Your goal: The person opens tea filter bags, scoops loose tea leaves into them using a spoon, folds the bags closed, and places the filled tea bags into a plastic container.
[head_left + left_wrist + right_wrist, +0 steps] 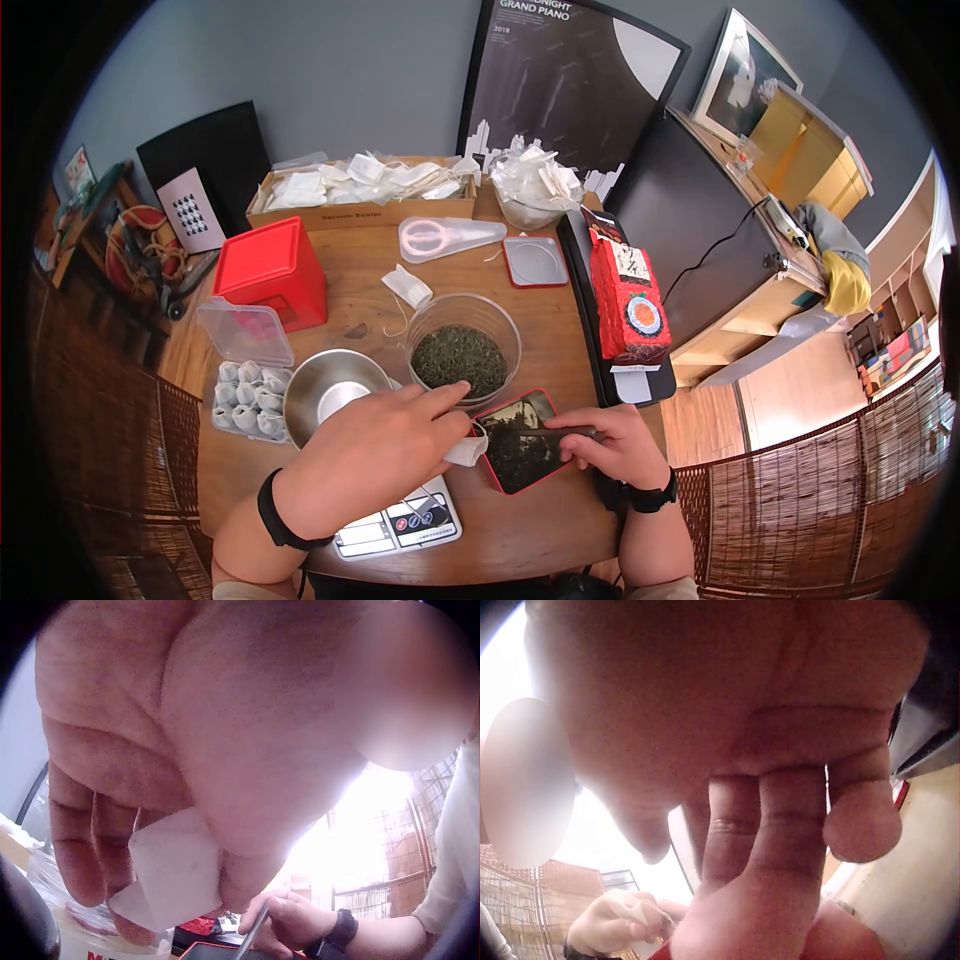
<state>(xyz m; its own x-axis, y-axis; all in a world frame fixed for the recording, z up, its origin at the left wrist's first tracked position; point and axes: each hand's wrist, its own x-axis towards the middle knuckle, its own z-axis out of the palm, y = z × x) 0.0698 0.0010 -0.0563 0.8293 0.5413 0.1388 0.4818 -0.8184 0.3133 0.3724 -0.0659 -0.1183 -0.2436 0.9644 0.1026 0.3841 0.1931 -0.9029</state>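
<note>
My left hand (385, 440) pinches a small white drawstring tea bag (467, 451) beside a red tin (493, 476). In the left wrist view, the tea bag (180, 862) is held between thumb and fingers. The right hand (622, 447) grips the dark handle of a spoon (548, 432), whose far end lies over the dark tea leaves (525, 460) in the tin. Left fingertips overlap the near rim of a clear plastic tub (513, 335) of loose greenish tea (460, 360). Under the left wrist sits a kitchen scale (435, 525), partly hidden.
A steel bowl (304, 390) and an open box of filled tea bags (248, 400) stand left. Behind are a red canister (265, 265), scissors in a sheath (450, 238), a tin lid (536, 262) and a carton (350, 215) of white bags. A red tea packet (630, 300) lies right.
</note>
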